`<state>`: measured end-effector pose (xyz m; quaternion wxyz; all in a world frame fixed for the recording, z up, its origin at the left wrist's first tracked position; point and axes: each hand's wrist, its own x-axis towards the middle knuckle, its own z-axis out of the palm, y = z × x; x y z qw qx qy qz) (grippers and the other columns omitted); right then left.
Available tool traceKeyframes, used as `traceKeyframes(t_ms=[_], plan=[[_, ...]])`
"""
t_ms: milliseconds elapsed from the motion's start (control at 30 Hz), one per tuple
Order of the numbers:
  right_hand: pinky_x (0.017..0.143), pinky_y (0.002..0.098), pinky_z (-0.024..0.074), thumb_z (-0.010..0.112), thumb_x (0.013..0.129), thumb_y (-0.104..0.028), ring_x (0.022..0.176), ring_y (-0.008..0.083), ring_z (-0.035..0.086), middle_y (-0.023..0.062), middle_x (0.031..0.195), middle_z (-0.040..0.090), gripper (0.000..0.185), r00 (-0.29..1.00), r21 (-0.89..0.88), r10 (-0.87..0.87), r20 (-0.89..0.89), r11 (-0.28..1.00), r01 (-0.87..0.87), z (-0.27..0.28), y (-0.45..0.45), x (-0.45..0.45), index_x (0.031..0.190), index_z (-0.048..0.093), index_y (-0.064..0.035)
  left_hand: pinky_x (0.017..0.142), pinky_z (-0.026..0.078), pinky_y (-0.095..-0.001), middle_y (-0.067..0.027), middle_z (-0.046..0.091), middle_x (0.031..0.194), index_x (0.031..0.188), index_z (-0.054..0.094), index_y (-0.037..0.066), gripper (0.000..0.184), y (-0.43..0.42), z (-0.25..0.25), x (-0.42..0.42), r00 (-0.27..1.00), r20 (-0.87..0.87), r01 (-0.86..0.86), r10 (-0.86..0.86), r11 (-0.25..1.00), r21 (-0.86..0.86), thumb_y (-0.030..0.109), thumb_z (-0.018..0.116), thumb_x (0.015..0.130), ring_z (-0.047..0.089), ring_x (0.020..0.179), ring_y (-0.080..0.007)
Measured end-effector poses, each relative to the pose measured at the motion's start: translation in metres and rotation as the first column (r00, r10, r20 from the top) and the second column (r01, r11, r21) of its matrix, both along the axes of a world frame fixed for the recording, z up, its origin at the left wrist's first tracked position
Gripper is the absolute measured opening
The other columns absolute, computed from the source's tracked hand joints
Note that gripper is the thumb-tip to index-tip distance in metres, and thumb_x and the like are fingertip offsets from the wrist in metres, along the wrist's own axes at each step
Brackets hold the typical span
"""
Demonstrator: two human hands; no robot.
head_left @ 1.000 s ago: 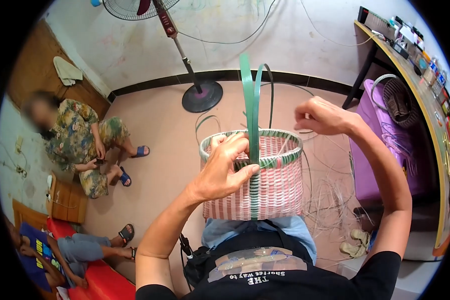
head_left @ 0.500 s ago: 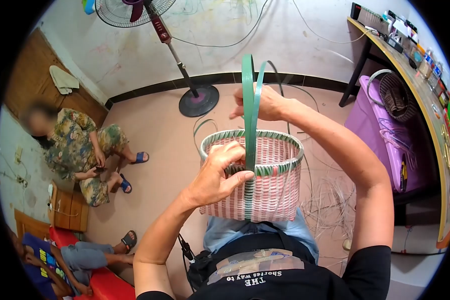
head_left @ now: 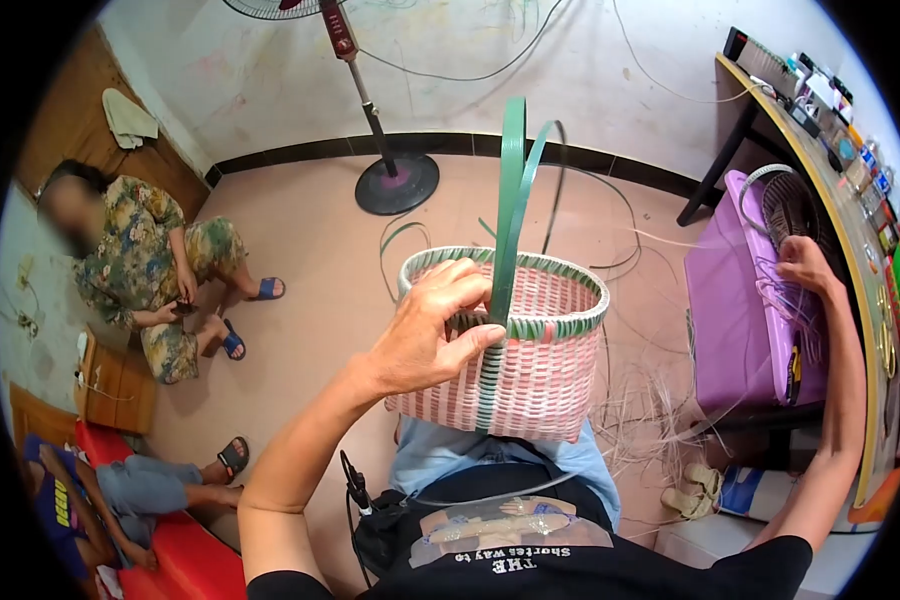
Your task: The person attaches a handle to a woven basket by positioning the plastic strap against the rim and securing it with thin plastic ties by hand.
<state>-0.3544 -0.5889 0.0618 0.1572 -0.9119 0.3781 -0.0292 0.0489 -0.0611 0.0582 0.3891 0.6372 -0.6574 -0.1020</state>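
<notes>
A pink-and-white woven basket point(head_left: 540, 385) with a green-and-white rim rests on my lap. Tall green straps form a handle loop point(head_left: 512, 180) above it. My left hand point(head_left: 440, 320) grips the rim where the strap meets it, thumb outside and fingers curled over the top. At the right, my right hand point(head_left: 808, 266) is over the purple bin point(head_left: 735, 300), fingers pinched together beside a bundle of pale purple strips point(head_left: 785, 305). A thin pale strip point(head_left: 665, 240) runs through the air toward that hand; its end at the fingers is hard to make out.
Loose clear strips point(head_left: 650, 410) litter the floor at right. A fan base point(head_left: 397, 184) stands ahead. Two people sit at left, one on a red seat point(head_left: 185, 535). A cluttered table point(head_left: 855, 230) runs along the right. A dark basket point(head_left: 790, 205) sits on the bin.
My right hand has left the green handle and moved right to the strips on the purple bin. A thin pale strip now shows near the bin. My left hand keeps its grip.
</notes>
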Motion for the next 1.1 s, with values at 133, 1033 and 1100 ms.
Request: traceKeyframes(t_ms=[133, 1033, 1100], plan=[[0.102, 0.0469, 0.0394, 0.093, 0.046, -0.022, 0.122, 0.0352, 0.048, 0.0133, 0.121, 0.053, 0.105, 0.887, -0.442, -0.185, -0.422, 0.896, -0.024, 0.044, 0.085, 0.022, 0.139, 0.045, -0.0156, 0.081, 0.042, -0.0397, -0.0122, 0.057, 0.092, 0.098, 0.061, 0.001, 0.026, -0.002, 0.006, -0.007, 0.976, 0.208, -0.05, 0.063, 0.997, -0.064, 0.015, 0.073, 0.079, 0.054, 0.087, -0.0288], [0.07, 0.0306, 0.0516, 0.075, 0.074, 0.006, 0.079, 0.0184, 0.064, 0.0111, 0.09, 0.07, 0.031, 0.532, 0.167, 0.279, 0.8, 0.747, -0.643, -0.026, 0.369, 0.248, 0.104, 0.072, -0.0004, 0.055, 0.043, -0.0208, -0.0039, 0.062, 0.079, 0.099, 0.064, -0.003, 0.008, 0.016, -0.013, -0.026, 0.951, -0.198, -0.26, 0.24, 0.962, -0.085, 0.001, 0.064, 0.093, 0.052, 0.064, -0.0054], [0.077, 0.0284, 0.0529, 0.076, 0.075, 0.006, 0.087, 0.0156, 0.066, 0.0089, 0.093, 0.071, 0.03, 0.574, 0.273, 0.202, 0.794, 0.724, -0.633, -0.023, 0.367, 0.248, 0.104, 0.072, 0.0017, 0.055, 0.043, -0.0207, -0.0043, 0.062, 0.08, 0.099, 0.064, -0.003, 0.007, 0.018, -0.015, -0.029, 0.957, -0.164, -0.255, 0.238, 0.962, -0.094, 0.0, 0.063, 0.093, 0.051, 0.064, -0.0051]])
